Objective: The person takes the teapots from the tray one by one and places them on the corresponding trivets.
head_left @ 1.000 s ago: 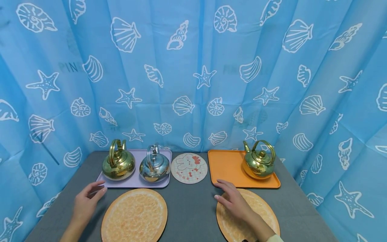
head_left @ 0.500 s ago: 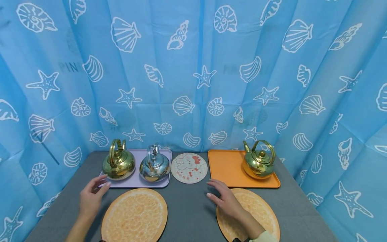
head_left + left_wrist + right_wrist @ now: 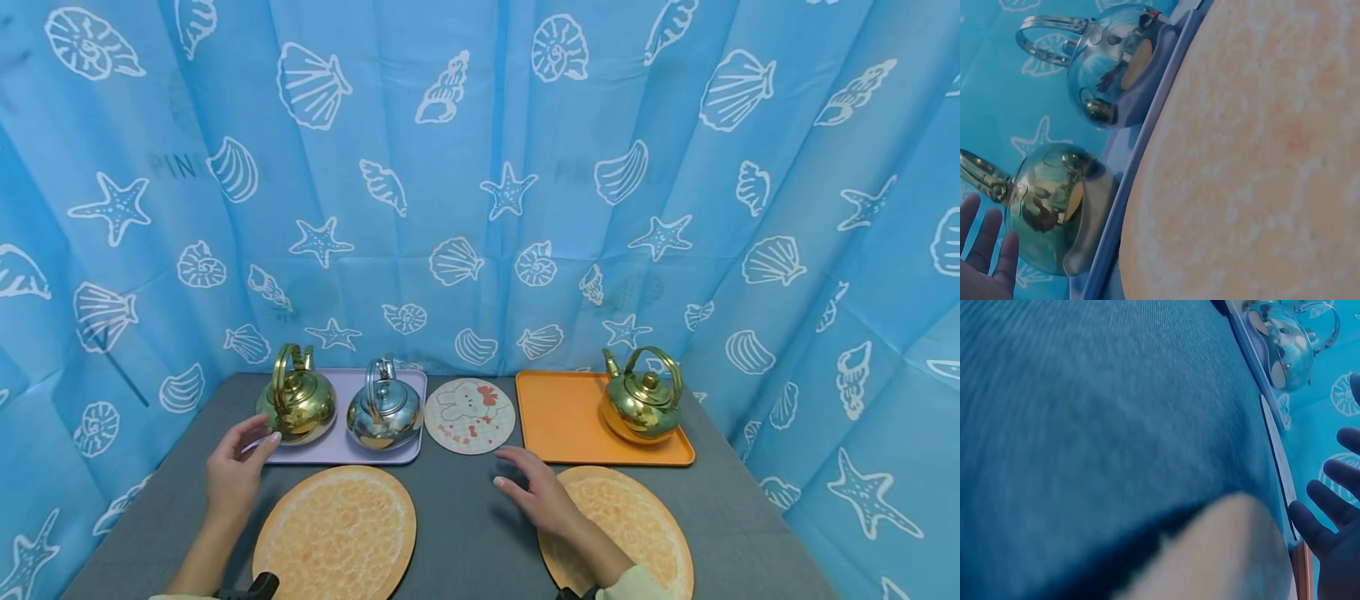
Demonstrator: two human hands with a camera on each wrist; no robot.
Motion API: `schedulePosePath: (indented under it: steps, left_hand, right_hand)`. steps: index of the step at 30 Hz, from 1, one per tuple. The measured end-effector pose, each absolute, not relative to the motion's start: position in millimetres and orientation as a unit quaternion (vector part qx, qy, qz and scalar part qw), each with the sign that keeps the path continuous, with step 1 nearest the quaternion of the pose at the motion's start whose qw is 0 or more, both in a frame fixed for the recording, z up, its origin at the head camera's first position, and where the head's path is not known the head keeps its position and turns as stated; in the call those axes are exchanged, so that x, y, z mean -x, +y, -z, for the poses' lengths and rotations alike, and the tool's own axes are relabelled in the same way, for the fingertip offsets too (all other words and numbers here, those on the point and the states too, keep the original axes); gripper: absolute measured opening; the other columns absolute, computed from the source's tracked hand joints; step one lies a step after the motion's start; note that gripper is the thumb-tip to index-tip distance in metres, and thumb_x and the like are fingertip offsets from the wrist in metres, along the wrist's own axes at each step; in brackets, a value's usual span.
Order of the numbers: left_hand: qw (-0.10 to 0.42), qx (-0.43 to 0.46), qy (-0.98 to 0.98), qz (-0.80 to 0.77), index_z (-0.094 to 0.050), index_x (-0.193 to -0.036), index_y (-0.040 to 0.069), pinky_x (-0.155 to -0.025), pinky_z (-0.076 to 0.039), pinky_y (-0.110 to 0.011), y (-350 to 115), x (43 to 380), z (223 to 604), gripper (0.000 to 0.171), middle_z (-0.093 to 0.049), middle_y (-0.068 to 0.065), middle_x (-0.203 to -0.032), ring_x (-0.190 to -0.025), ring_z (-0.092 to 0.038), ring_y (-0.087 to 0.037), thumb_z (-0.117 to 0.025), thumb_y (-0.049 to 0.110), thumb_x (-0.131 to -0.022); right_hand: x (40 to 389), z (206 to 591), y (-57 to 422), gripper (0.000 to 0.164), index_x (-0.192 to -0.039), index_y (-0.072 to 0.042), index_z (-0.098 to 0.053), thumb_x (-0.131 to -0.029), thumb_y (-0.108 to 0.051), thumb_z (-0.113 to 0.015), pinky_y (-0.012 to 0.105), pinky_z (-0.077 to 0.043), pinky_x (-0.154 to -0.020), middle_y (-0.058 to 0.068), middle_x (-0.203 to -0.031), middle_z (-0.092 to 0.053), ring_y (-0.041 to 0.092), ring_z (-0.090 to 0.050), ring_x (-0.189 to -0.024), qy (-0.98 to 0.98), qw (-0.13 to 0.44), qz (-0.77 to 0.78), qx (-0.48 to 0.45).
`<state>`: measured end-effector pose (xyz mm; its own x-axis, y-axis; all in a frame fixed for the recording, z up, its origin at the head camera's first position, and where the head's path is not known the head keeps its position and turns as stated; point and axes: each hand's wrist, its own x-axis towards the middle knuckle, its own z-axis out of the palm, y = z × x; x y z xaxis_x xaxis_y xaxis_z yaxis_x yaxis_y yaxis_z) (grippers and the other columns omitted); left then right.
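My left hand (image 3: pixel 238 467) hovers at the near left corner of the lilac tray (image 3: pixel 330 454), beside a gold teapot (image 3: pixel 303 412), fingers relaxed and holding nothing. In the left wrist view its spread fingers lie close to the gold teapot (image 3: pixel 1054 212); whether they touch it I cannot tell. A silver teapot (image 3: pixel 386 414) stands on the same tray, to the right. My right hand (image 3: pixel 543 492), fingers loosely extended and empty, is over the grey table by the upper left edge of the right pancake-patterned round mat (image 3: pixel 637 525). A second gold teapot (image 3: pixel 643 408) stands on the orange tray (image 3: pixel 558 417).
A round white mat with a rabbit drawing (image 3: pixel 470 417) lies between the trays. Another pancake-patterned round mat (image 3: pixel 337 529) lies at the front left. A blue shell-print curtain (image 3: pixel 480 208) hangs behind and beside the grey table (image 3: pixel 465 533).
My left hand has moved forward and right, up to the left gold teapot. The right hand has drifted left, off the orange tray's near edge. The teapots have not moved.
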<state>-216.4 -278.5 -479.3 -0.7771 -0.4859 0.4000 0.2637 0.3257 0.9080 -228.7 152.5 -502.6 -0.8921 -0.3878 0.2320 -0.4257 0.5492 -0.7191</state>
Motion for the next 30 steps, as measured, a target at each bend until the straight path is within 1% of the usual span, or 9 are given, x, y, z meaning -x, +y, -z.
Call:
schedulePosePath:
  steps: [5, 10, 15, 18, 20, 22, 25, 28, 30]
  left_hand:
    - [0.328, -0.064, -0.736, 0.589, -0.061, -0.122, -0.004, -0.081, -0.044, -0.01, -278.1, 220.9, 477.9, 0.034, -0.062, -0.014, -0.117, -0.103, -0.059, -0.014, -0.068, 0.002, -0.09]
    - [0.327, -0.07, -0.745, 0.577, -0.061, -0.123, -0.004, -0.083, -0.043, -0.011, -278.5, 225.5, 475.0, 0.034, -0.061, -0.016, -0.118, -0.102, -0.058, -0.009, -0.069, 0.002, -0.09]
    - [0.326, -0.059, -0.739, 0.587, -0.059, -0.122, -0.009, -0.084, -0.043, -0.011, -269.1, 219.6, 452.7, 0.034, -0.06, -0.023, -0.118, -0.101, -0.058, -0.012, -0.067, -0.001, -0.09]
    - [0.333, -0.038, -0.731, 0.594, -0.058, -0.12, -0.012, -0.082, -0.043, -0.011, -264.4, 217.1, 441.3, 0.034, -0.061, -0.021, -0.116, -0.098, -0.058, -0.007, -0.066, -0.002, -0.089]
    - [0.336, -0.033, -0.729, 0.596, -0.057, -0.121, -0.013, -0.082, -0.043, -0.011, -263.7, 218.8, 438.4, 0.034, -0.061, -0.022, -0.116, -0.098, -0.058, -0.008, -0.066, -0.003, -0.089]
    - [0.336, -0.034, -0.728, 0.596, -0.058, -0.122, -0.011, -0.082, -0.043, -0.011, -266.1, 224.4, 440.8, 0.034, -0.06, -0.021, -0.117, -0.099, -0.058, -0.009, -0.066, -0.002, -0.09]
    - [0.339, -0.046, -0.73, 0.591, -0.058, -0.124, -0.008, -0.081, -0.043, -0.011, -270.6, 235.1, 446.3, 0.036, -0.059, -0.023, -0.119, -0.1, -0.058, -0.015, -0.067, 0.001, -0.09]
    - [0.35, -0.051, -0.732, 0.583, -0.059, -0.124, -0.004, -0.077, -0.044, -0.011, -276.1, 245.4, 452.4, 0.037, -0.059, -0.019, -0.117, -0.097, -0.058, -0.015, -0.069, 0.004, -0.09]
    - [0.36, -0.046, -0.729, 0.58, -0.06, -0.124, -0.004, -0.077, -0.044, -0.013, -277.6, 249.5, 453.1, 0.037, -0.06, -0.019, -0.117, -0.097, -0.058, -0.017, -0.069, 0.005, -0.09]
  right_hand:
    - [230.2, 506.4, 144.6, 0.041, -0.135, -0.007, -0.054, -0.099, -0.026, -0.058, 0.053, -0.043, -0.098, 0.011, -0.137, -0.053, 0.028, -0.051, -0.124, -0.871, 0.02, -0.428, -0.241]
    - [231.2, 508.2, 137.2, 0.041, -0.136, -0.005, -0.053, -0.1, -0.025, -0.056, 0.051, -0.045, -0.097, 0.01, -0.136, -0.054, 0.029, -0.052, -0.123, -0.859, 0.011, -0.444, -0.253]
    - [233.8, 509.1, 129.2, 0.042, -0.136, -0.005, -0.053, -0.101, -0.027, -0.055, 0.051, -0.045, -0.096, 0.01, -0.135, -0.054, 0.032, -0.052, -0.122, -0.855, 0.001, -0.457, -0.243]
    - [235.2, 509.4, 124.6, 0.042, -0.135, -0.004, -0.054, -0.1, -0.029, -0.056, 0.052, -0.046, -0.095, 0.011, -0.134, -0.055, 0.033, -0.053, -0.121, -0.852, 0.004, -0.464, -0.241]
    - [235.8, 509.4, 121.3, 0.043, -0.134, -0.004, -0.054, -0.1, -0.031, -0.056, 0.051, -0.046, -0.095, 0.011, -0.133, -0.056, 0.033, -0.053, -0.121, -0.849, 0.008, -0.469, -0.243]
    - [236.5, 509.3, 117.6, 0.045, -0.134, -0.003, -0.055, -0.1, -0.033, -0.055, 0.051, -0.046, -0.094, 0.011, -0.132, -0.056, 0.033, -0.053, -0.121, -0.847, 0.013, -0.471, -0.246]
    - [237.4, 509.8, 111.6, 0.047, -0.134, -0.005, -0.055, -0.1, -0.037, -0.054, 0.049, -0.046, -0.095, 0.009, -0.132, -0.057, 0.031, -0.053, -0.121, -0.848, 0.016, -0.47, -0.243]
    - [238.3, 510.3, 105.6, 0.045, -0.133, -0.005, -0.055, -0.101, -0.036, -0.054, 0.049, -0.046, -0.095, 0.009, -0.132, -0.057, 0.03, -0.054, -0.12, -0.846, 0.018, -0.475, -0.24]
    - [238.4, 510.7, 101.8, 0.044, -0.133, -0.006, -0.056, -0.1, -0.035, -0.054, 0.049, -0.047, -0.093, 0.01, -0.131, -0.058, 0.029, -0.055, -0.118, -0.844, 0.022, -0.479, -0.239]
